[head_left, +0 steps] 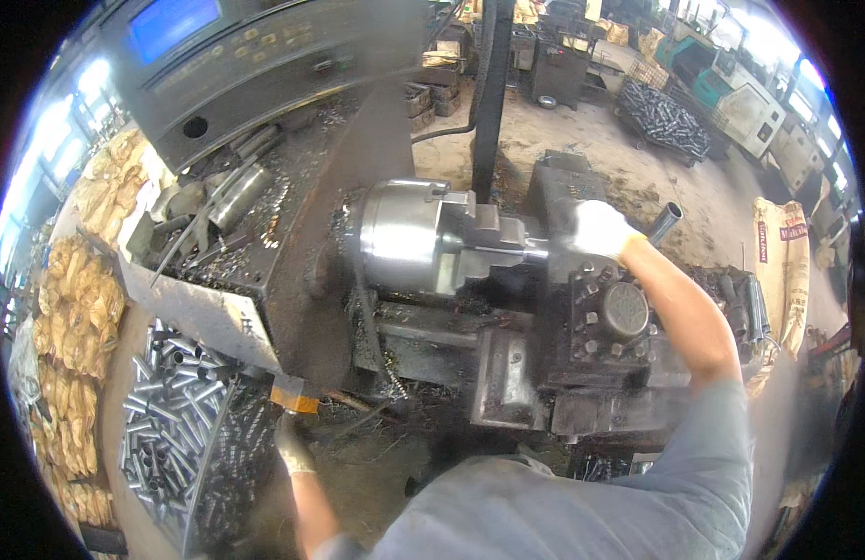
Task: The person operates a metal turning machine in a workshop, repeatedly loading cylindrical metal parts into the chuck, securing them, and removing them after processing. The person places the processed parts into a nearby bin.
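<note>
My right hand [600, 230], in a white glove, is at the far side of the tool post [612, 313], just right of the chuck jaws [488, 229]. It looks closed, but what lies inside it is hidden. A short, shiny metal piece [537, 248] sticks out of the jaws toward it. The lathe chuck [400, 235] is bright steel. At the lower left, my left hand [294, 453], also gloved, is smeared and dark at the fingers. It is just below an orange block [294, 401] at the corner of the machine; its grip does not show.
Cut metal tubes [171, 420] fill a bin at the left, near stacked tan sacks [78, 308]. A control panel [255, 56] stands upper left. Chips cover the machine tray [265, 205]. A loose tube [666, 222] angles up behind my right wrist. A cart of parts [666, 119] stands farther back.
</note>
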The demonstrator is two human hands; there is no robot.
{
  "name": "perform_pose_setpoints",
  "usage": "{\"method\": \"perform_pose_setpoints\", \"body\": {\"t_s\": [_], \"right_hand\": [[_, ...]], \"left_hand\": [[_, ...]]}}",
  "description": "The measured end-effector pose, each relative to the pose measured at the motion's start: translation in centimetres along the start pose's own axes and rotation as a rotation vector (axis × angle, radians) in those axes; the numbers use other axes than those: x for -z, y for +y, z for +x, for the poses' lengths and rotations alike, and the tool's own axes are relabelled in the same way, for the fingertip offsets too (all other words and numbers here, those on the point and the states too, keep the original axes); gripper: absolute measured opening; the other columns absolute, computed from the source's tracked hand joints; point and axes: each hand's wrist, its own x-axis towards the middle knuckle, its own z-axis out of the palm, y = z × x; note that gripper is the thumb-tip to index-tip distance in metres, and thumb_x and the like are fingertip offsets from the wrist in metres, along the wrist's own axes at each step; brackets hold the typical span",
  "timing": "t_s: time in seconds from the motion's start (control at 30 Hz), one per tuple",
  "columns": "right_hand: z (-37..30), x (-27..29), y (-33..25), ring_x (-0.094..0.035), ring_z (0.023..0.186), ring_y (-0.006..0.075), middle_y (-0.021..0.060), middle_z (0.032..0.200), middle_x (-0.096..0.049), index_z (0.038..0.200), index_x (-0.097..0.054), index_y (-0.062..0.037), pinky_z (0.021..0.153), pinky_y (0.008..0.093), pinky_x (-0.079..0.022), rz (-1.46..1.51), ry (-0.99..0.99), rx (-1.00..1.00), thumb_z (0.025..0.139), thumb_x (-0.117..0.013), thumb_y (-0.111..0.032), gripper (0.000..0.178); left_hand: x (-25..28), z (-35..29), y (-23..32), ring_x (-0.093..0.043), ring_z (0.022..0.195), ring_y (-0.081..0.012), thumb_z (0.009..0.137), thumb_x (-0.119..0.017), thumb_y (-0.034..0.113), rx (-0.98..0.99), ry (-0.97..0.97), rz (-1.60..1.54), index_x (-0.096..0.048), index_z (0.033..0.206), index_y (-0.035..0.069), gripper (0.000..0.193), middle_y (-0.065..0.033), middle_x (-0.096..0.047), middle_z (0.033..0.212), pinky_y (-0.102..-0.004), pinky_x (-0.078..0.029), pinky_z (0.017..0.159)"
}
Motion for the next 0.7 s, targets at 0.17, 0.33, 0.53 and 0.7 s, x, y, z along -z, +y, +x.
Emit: {"method": "perform_pose_setpoints", "body": {"t_s": [0.17, 0.33, 0.53, 0.7], "right_hand": [[-13.8, 0.8, -7.3, -0.076, 0.094, 0.0231, 0.0172, 0.105, -0.077, 0.126, -0.071, 0.0022, 0.083, 0.0385, -0.061, 0.408, 0.539, 0.449, 0.085, -0.073, -0.008, 0.042], [-20.6, -5.5, -12.6, -0.072, 0.115, 0.0447, 0.0327, 0.145, -0.059, 0.162, -0.030, 0.0081, 0.097, 0.0512, -0.062, 1.653, 0.088, 0.420, 0.101, -0.070, -0.047, 0.091], [-19.8, -7.1, -12.8, -0.043, 0.150, 0.0512, 0.0318, 0.173, -0.022, 0.171, -0.009, -0.0025, 0.116, 0.0652, -0.044, 2.143, -0.074, 0.538, 0.097, -0.067, -0.063, 0.112], [-18.7, -6.2, -11.3, -0.037, 0.155, 0.0465, 0.0225, 0.178, -0.016, 0.174, -0.005, -0.0097, 0.120, 0.0654, -0.038, 2.182, -0.157, 0.602, 0.093, -0.072, -0.062, 0.118]], "left_hand": [[-2.5, -4.3, 9.2, -0.070, 0.118, -0.0434, 0.101, -0.072, 0.014, -0.722, 0.525, 0.377, -0.059, 0.136, -0.011, 0.045, -0.0309, -0.068, 0.133, -0.0523, -0.056, 0.101], [-11.7, -4.3, 30.4, -0.069, 0.111, -0.0431, 0.090, -0.070, 0.000, -1.305, 0.172, 0.453, -0.066, 0.131, -0.004, 0.041, -0.0252, -0.073, 0.115, -0.0509, -0.054, 0.099], [-24.0, 4.4, 46.8, -0.076, 0.101, -0.0422, 0.103, -0.061, 0.021, -1.024, 0.159, 0.944, -0.022, 0.171, 0.015, 0.079, -0.0283, -0.074, 0.114, -0.0555, -0.060, 0.092], [-25.4, 5.2, 49.3, -0.076, 0.107, -0.0417, 0.101, -0.061, 0.022, -0.964, 0.194, 1.076, -0.027, 0.170, 0.016, 0.077, -0.0254, -0.075, 0.119, -0.0512, -0.061, 0.093]]}}
